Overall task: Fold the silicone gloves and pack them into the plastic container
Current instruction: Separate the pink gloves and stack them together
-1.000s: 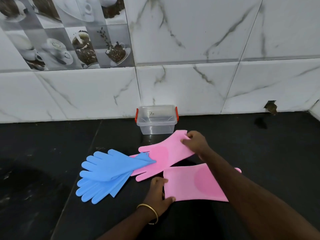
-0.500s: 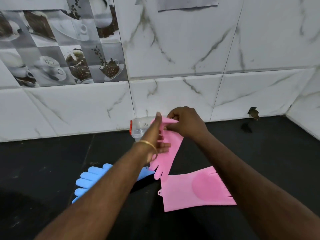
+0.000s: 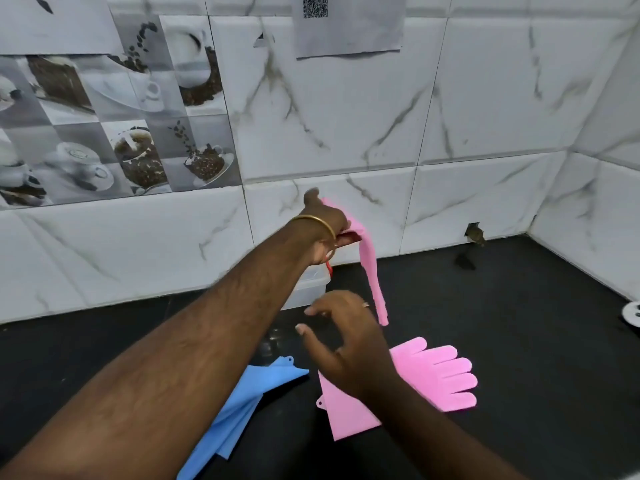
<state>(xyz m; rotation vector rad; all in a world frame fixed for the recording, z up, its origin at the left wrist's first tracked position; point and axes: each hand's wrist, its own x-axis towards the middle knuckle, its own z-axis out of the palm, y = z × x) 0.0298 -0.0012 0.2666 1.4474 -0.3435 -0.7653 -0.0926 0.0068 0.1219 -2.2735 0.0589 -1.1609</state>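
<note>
Silicone gloves lie scattered across a glossy black countertop (image 3: 502, 323) that runs back to a wall of white marble-look tiles (image 3: 346, 116). Up and to the left of the raised left hand (image 3: 323, 226) sit tiles printed with coffee cups and beans (image 3: 104, 133), and above that hand a sheet of paper bearing a QR code (image 3: 348, 22) is stuck to the wall.

The left hand, a gold bangle (image 3: 317, 223) at its wrist, is lifted off the counter and grips one pink glove (image 3: 369, 268) near its top, the rest hanging limp below it (just how the fingers close is hidden behind the back of the hand). The right hand (image 3: 346, 337) hovers lower with fingers loosely curved and spread, holding nothing. Beneath and to the right of it the second pink glove (image 3: 436, 375) lies flat, its cuff partly covered by the wrist. To its left, the blue gloves (image 3: 239, 410) are largely hidden by the left forearm.

The plastic container (image 3: 308, 289) stands below the left wrist, mostly blocked by the arm; only a clear wall and a bit of red clip (image 3: 329, 270) show, blurred. A white round object (image 3: 632, 313) is cut off at the right edge.
</note>
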